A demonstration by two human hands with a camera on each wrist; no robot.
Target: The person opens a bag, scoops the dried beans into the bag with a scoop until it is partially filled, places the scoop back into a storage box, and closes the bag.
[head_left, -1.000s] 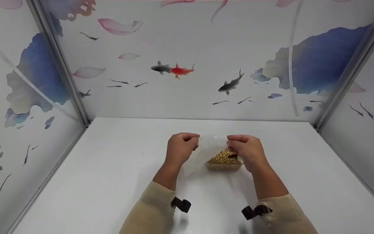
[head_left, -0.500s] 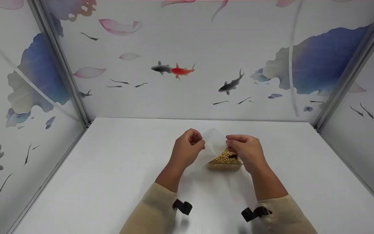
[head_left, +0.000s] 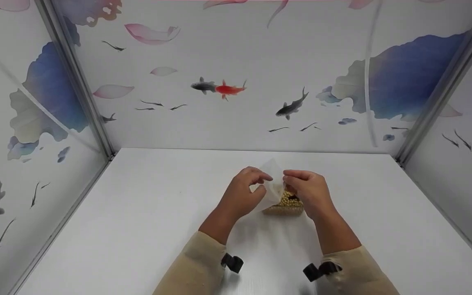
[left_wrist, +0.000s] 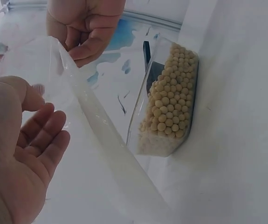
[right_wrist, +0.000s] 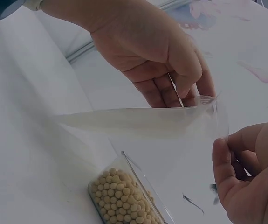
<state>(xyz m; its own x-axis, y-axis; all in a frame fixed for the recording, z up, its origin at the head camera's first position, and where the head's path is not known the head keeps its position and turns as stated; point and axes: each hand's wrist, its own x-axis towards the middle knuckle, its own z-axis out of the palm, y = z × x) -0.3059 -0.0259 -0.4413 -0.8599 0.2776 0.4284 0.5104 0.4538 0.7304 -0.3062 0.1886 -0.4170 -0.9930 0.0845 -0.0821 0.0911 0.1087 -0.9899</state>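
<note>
A clear plastic bag hangs upright between the two hands, slightly cloudy and thin. My right hand pinches its upper edge between thumb and fingertips. At the opposite side of the bag, my left hand has its thumb and index finger parted, with the fingertips right by the bag's top corner. Just beyond the bag stands a clear plastic box full of pale yellow soybeans. A dark scoop-like thing sticks out of the beans. In the head view the bag and right hand hide part of the box.
The white table carries the box near its middle. White panels printed with fish and petals enclose it, including a back wall, with metal posts at the corners. Small black devices are strapped at both sleeves.
My left hand let go of the bag's left edge, moved right and spread thumb from fingers. The bag's mouth has narrowed and covers more of the box. My right hand has barely shifted.
</note>
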